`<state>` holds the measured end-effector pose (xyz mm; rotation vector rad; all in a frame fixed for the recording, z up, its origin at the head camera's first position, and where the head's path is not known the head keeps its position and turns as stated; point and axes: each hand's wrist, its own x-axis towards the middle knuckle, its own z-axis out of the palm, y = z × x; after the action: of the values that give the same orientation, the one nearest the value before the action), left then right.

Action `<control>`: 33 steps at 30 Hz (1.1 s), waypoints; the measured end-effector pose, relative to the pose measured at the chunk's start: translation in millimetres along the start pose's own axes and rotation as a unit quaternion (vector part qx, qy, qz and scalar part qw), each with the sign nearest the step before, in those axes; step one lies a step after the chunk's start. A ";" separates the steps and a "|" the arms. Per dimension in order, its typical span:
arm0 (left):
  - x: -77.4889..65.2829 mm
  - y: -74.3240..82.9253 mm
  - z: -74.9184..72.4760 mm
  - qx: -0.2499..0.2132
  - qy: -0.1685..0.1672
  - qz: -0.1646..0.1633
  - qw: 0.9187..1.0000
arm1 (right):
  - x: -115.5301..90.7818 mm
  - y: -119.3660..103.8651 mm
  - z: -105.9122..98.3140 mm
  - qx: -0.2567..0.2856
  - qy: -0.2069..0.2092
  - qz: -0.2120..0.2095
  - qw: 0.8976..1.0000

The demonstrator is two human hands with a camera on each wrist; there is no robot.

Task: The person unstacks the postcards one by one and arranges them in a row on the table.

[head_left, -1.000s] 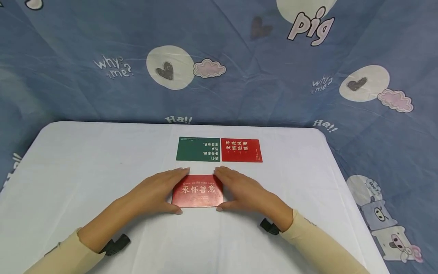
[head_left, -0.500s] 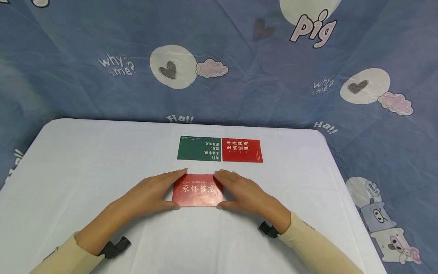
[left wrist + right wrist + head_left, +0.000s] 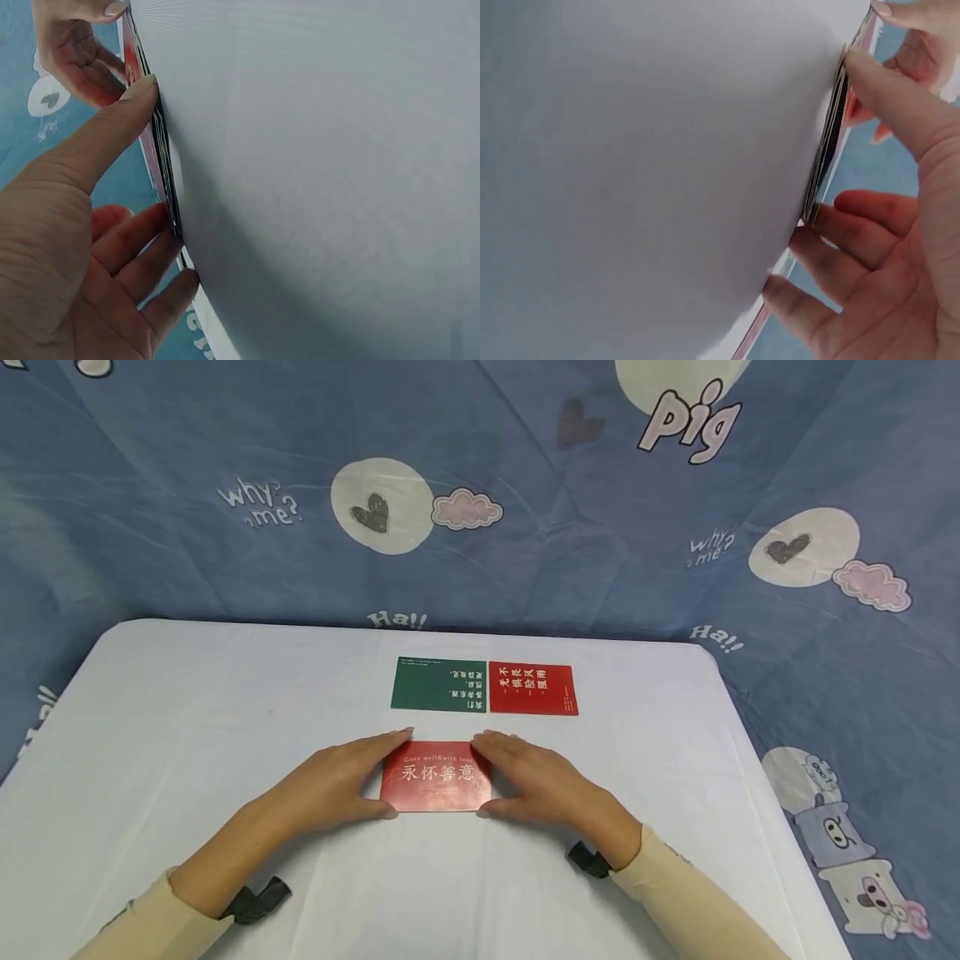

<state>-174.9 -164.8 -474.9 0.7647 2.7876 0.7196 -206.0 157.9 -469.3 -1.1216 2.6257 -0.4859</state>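
Observation:
A stack of cards (image 3: 435, 781) lies flat on the white table, its top one red with pale Chinese writing. At its left end my left hand (image 3: 330, 789) grips it, thumb on the near edge and fingers at the far edge. My right hand (image 3: 536, 785) grips the right end in the same way. Several layered card edges (image 3: 164, 154) show beside the thumb in the left wrist view. The right wrist view also shows the stacked edges (image 3: 827, 146) between thumb and fingers.
Beyond the stack, a green card (image 3: 435, 685) and a red card (image 3: 532, 688) lie side by side, almost touching. The white-covered table (image 3: 187, 718) ends at the back against a blue printed cloth (image 3: 540, 568).
The hands stay at the two ends of the stack, with only slight finger shifts. The whole head view has drifted a little.

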 end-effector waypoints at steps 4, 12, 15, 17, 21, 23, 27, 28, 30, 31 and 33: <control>-0.1 0.2 -1.9 0.005 -0.002 0.000 1.000 | -0.1 0.6 -1.9 -0.003 -0.004 -0.003 1.000; -1.5 -0.5 -6.6 0.014 -0.001 0.012 1.000 | 1.6 -0.7 -4.0 -0.017 0.003 -0.023 1.000; -2.7 0.2 -8.8 0.014 0.000 0.017 1.000 | 1.7 -1.6 -4.2 -0.026 0.004 -0.032 0.999; -3.2 1.0 -10.3 0.012 -0.001 0.019 1.000 | 1.7 -2.1 -4.4 -0.031 0.006 -0.036 0.999; -5.2 2.5 -15.2 0.015 -0.007 0.016 1.000 | 3.1 -4.0 -6.7 -0.044 0.013 -0.043 0.998; -6.1 3.1 -18.9 0.018 -0.008 0.014 1.000 | 5.4 -5.6 -9.0 -0.050 0.017 -0.048 0.997; -7.4 3.1 -28.6 0.031 -0.004 0.013 0.999 | 11.4 -9.7 -16.5 -0.058 0.022 -0.057 0.996; -7.5 2.7 -31.0 0.034 -0.002 0.013 0.999 | 13.0 -10.6 -18.7 -0.060 0.023 -0.057 0.996; -7.3 1.5 -35.8 0.038 0.002 0.012 0.999 | 16.2 -11.6 -23.3 -0.062 0.026 -0.056 0.996; -7.0 0.8 -38.0 0.040 0.003 0.012 0.999 | 18.0 -11.7 -25.3 -0.062 0.029 -0.055 0.996; -5.9 -1.0 -41.5 0.041 0.007 0.011 0.999 | 21.6 -12.2 -29.3 -0.058 0.036 -0.059 0.996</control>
<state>-181.7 -185.6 -439.1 0.8098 2.8407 0.6188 -222.8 140.1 -439.7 -1.3255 2.6911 -0.4072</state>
